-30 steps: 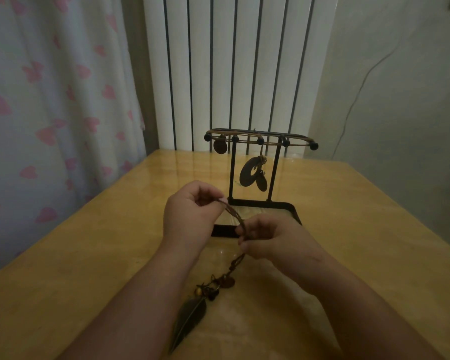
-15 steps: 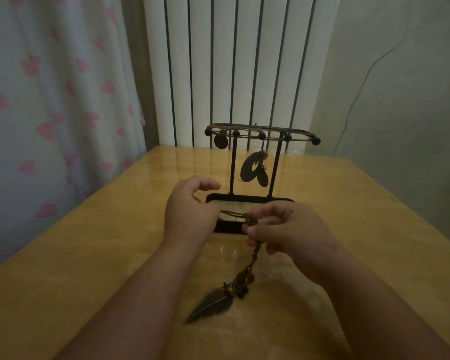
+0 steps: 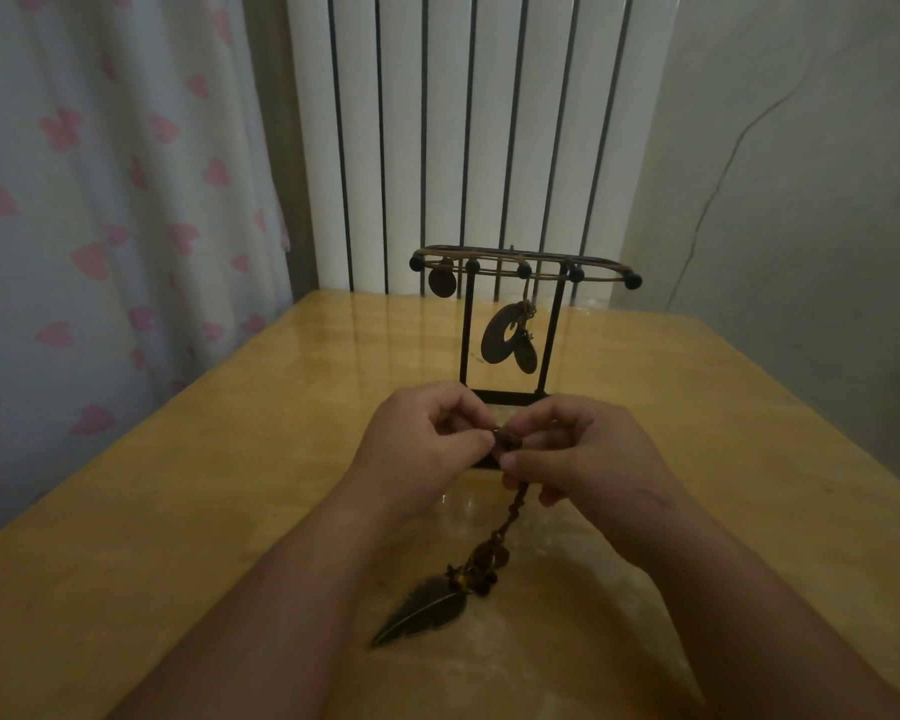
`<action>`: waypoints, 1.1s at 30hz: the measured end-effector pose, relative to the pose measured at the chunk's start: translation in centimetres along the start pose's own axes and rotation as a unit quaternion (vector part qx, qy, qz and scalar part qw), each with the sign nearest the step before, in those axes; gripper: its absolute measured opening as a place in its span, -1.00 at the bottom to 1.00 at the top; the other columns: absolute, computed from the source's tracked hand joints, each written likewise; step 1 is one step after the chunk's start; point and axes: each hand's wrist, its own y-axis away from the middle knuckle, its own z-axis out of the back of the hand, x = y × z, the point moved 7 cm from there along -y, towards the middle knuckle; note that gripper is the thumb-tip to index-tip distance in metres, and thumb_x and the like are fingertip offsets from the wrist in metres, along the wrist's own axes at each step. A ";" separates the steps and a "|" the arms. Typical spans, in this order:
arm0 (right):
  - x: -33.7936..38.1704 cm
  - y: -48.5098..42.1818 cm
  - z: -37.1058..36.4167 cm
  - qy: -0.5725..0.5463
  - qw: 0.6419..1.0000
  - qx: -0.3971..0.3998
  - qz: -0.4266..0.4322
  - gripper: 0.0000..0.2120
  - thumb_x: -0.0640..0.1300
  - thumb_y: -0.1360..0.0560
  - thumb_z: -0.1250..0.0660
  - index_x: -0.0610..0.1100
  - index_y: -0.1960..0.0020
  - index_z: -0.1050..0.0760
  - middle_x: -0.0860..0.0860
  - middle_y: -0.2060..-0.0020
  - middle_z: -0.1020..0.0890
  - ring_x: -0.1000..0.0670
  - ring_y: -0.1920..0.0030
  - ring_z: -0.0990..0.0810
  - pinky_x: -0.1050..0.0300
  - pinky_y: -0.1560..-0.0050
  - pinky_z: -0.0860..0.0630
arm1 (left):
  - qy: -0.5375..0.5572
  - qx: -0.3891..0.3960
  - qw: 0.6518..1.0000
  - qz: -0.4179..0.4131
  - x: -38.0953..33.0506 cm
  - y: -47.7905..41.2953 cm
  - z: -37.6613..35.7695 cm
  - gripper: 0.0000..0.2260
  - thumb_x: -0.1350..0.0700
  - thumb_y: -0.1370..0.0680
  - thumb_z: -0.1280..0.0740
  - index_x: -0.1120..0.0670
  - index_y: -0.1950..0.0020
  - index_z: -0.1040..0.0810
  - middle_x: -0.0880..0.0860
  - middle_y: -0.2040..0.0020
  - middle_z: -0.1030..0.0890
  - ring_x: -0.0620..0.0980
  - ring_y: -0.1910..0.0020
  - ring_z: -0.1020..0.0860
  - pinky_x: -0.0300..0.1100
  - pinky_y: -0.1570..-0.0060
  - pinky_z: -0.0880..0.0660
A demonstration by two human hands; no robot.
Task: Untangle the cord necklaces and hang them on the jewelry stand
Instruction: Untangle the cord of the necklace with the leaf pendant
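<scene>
1. Centrally, left hand (image 3: 427, 441) and right hand (image 3: 588, 454) both pinch the cord necklace (image 3: 505, 517), grips closed on it.
2. Feather pendant (image 3: 422, 613) rests on desk (image 3: 178, 511), before jewelry stand (image 3: 520, 324).

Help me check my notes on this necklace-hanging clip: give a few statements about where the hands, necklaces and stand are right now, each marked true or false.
1. Both hands pinch the cord of the feather necklace. True; left hand and right hand meet on it.
2. The feather pendant hangs from the stand. False; it lies low over the table.
3. The jewelry stand already carries pendants. True.
4. The stand lies tipped over. False; it stands upright.
5. The stand sits nearer the person than the hands. False; it is behind them.
</scene>
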 end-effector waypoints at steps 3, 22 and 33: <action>0.1 0.0 0.1 -0.004 1.000 -0.005 0.008 -0.83 -0.32 -0.40 -0.47 -0.15 0.05 -0.59 -0.05 0.26 -0.72 0.03 0.27 -0.69 0.19 0.33 -0.57 | 0.022 0.020 1.000 0.001 -0.2 0.2 -0.2 -0.87 0.25 -0.49 -0.41 0.01 0.14 -0.63 -0.04 0.29 -0.62 -0.14 0.31 -0.59 -0.34 0.35 -0.47; -0.2 -0.2 0.6 -0.008 0.999 -0.046 0.027 -0.94 -0.22 -0.45 -0.44 -0.11 0.08 -0.63 -0.01 0.27 -0.71 0.07 0.24 -0.69 0.26 0.30 -0.59 | 0.036 0.012 0.999 0.008 0.2 0.1 -0.3 -0.82 0.27 -0.47 -0.44 0.00 0.06 -0.60 0.01 0.19 -0.67 -0.05 0.18 -0.67 -0.13 0.19 -0.63; -0.3 -0.3 0.5 0.014 0.998 -0.048 0.023 -0.94 -0.26 -0.48 -0.41 -0.12 0.10 -0.61 -0.05 0.26 -0.71 0.07 0.24 -0.70 0.21 0.26 -0.63 | 0.041 0.000 0.999 0.033 0.6 -0.1 -0.3 -0.82 0.26 -0.49 -0.41 -0.03 0.07 -0.61 0.00 0.23 -0.66 -0.07 0.23 -0.65 -0.22 0.24 -0.59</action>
